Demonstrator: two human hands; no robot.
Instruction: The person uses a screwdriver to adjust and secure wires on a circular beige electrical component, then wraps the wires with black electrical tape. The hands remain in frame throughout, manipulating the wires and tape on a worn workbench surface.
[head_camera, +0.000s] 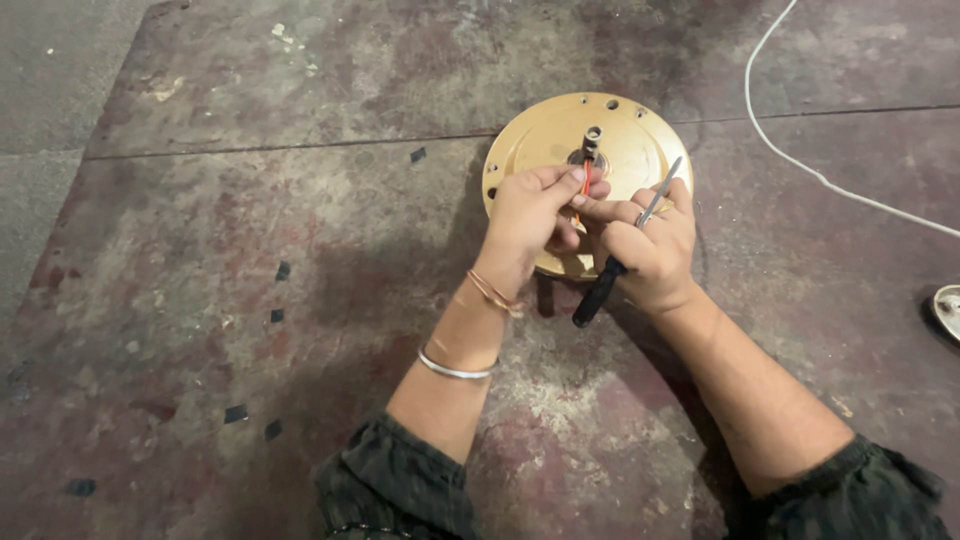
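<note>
Grey and rust-stained concrete floor (250, 300) fills the left of your view, worn in patches and flecked with a few small dark scraps (282, 270), with a straight joint line crossing it higher up. Moving right, your left forearm comes up from a dark gathered sleeve, carrying a plain silver bangle (455, 368) and, nearer the wrist, a thin copper-coloured bangle (492, 292). Your left hand (525, 215) sits over the near edge of the gold-coloured round metal cover (625, 135), its fingers curled in and its thumb and forefinger pinching thin red wires (585, 180).

That cover lies flat on the floor just ahead of both hands, in the upper middle of your view. It is a shallow disc with a dull brass-yellow finish, a raised rim and several small holes drilled around the edge. A short dark tubular shaft (591, 142) stands upright from its centre, and the red wires come out beside it.

Your right hand (650, 250) touches the left at the fingertips, its fingers closed around a screwdriver (625, 250): black handle pointing down toward you, slim metal shank slanting up over the disc. Further right a white cord (800, 160) curves across the floor, and a small round pale object (948, 310) is cut off by the frame edge.
</note>
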